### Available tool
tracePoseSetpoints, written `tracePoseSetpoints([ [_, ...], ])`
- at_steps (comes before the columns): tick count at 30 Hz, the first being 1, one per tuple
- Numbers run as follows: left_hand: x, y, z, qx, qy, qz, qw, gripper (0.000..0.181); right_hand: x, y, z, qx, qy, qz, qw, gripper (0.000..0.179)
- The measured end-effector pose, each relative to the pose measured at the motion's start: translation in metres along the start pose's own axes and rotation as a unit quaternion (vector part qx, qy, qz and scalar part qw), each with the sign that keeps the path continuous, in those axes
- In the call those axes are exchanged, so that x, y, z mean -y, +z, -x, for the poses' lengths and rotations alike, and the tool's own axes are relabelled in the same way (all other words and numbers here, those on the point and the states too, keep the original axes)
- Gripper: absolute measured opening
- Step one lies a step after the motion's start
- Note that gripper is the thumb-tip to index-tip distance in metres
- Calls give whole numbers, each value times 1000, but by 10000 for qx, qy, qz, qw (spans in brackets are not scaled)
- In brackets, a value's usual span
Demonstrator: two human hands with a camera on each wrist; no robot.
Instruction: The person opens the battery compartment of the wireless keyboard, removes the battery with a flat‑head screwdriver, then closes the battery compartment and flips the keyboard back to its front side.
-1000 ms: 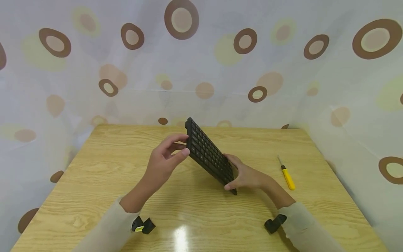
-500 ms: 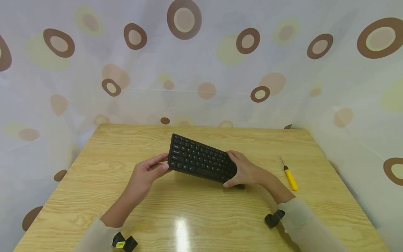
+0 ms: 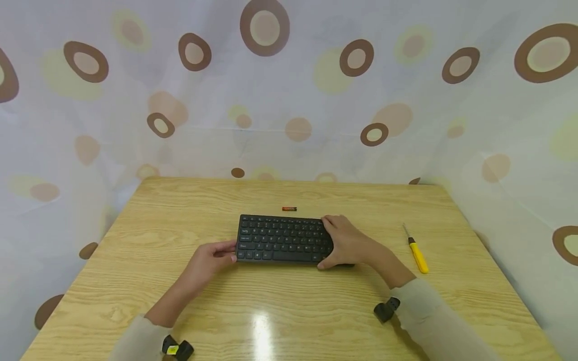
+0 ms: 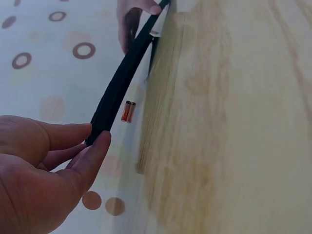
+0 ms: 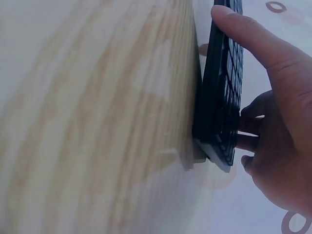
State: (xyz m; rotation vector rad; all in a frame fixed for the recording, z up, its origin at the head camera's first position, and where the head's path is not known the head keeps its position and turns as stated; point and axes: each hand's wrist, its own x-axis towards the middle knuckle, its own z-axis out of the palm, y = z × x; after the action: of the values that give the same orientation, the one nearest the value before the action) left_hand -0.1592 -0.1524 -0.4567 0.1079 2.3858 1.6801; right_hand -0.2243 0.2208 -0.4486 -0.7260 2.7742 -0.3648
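A black compact keyboard (image 3: 282, 240) lies keys up, close over the wooden table, its long side running left to right. My left hand (image 3: 205, 263) pinches its left end between thumb and fingers, which the left wrist view shows from the side, along the keyboard's thin edge (image 4: 119, 80). Across the right end, my right hand (image 3: 349, 245) grips it with the thumb on the front edge and fingers at the back edge, covering some keys. Just behind the keyboard lies a small red and black battery (image 3: 289, 208).
A screwdriver (image 3: 417, 255) with a yellow handle lies to the right, its tip pointing away from me. The wooden table (image 3: 289, 311) reaches back to a white sheet (image 3: 289, 100) with brown circles, which also hangs at both sides.
The keyboard's raised left end has come down to the left with my left hand, bringing it nearly level. My right hand keeps its grip. The battery behind it has come into view.
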Motion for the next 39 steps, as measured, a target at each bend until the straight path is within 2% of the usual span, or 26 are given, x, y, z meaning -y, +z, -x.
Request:
tracePoseSetpoints([
  [5, 6, -1, -6, -64, -84, -297, 9995, 46, 6, -4, -6, 135, 65, 130, 9998, 135],
  [16, 9, -1, -11, -106, -410, -495, 9979, 45, 10, -9, -19, 310, 39, 447, 9985, 132],
  [29, 7, 5, -18, -170, -291, -981, 9946, 48, 7, -7, -19, 145, -2, 546, 9984, 130],
  [33, 6, 5, -19, -183, -348, -1067, 9935, 49, 5, -4, -19, 54, -53, 512, 9987, 129],
  [39, 4, 3, -19, -118, -269, -1276, 9914, 48, 4, -3, -18, -8, -37, 497, 9988, 129],
])
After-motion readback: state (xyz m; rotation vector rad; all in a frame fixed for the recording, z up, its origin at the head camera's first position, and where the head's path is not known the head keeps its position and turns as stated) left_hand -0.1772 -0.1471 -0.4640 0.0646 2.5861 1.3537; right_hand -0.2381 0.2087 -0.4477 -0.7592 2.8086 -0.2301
